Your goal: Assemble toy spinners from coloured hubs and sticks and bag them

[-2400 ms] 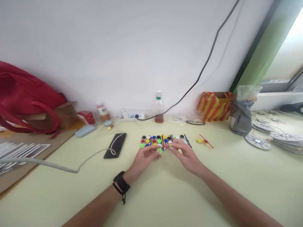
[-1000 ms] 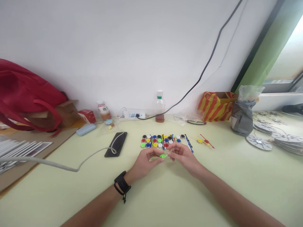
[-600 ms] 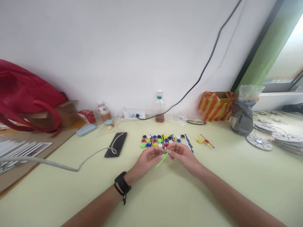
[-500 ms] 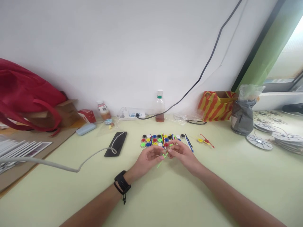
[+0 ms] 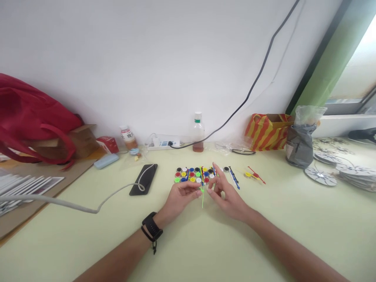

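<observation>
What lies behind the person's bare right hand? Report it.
Beyond the right hand, small round multicoloured discs and thin coloured sticks partly show; whatever the hand covers cannot be seen.

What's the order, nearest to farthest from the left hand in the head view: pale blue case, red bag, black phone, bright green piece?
1. Bright green piece: at the fingertips of the left hand.
2. Black phone: left of that hand.
3. Pale blue case: farther left, past the phone.
4. Red bag: at the view's left edge.

green piece partly hidden, red bag cropped
</observation>
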